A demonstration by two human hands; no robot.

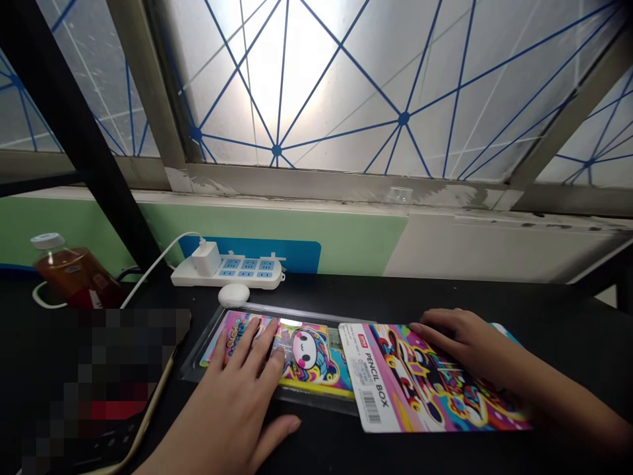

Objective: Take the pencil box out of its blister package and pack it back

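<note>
Daylight glares thru frosted window (pixel 306 72) — desk (pixel 445 297) dim; wide-angle bend at edges, pixelated patch btm left.

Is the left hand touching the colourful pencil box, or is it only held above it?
Touching. The head view shows the left hand lying flat and open on the pencil box, pressed against its clear cover with no gap visible.

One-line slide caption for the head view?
Left hand flat on a pencil box, right hand on a printed card, black desk.
</note>
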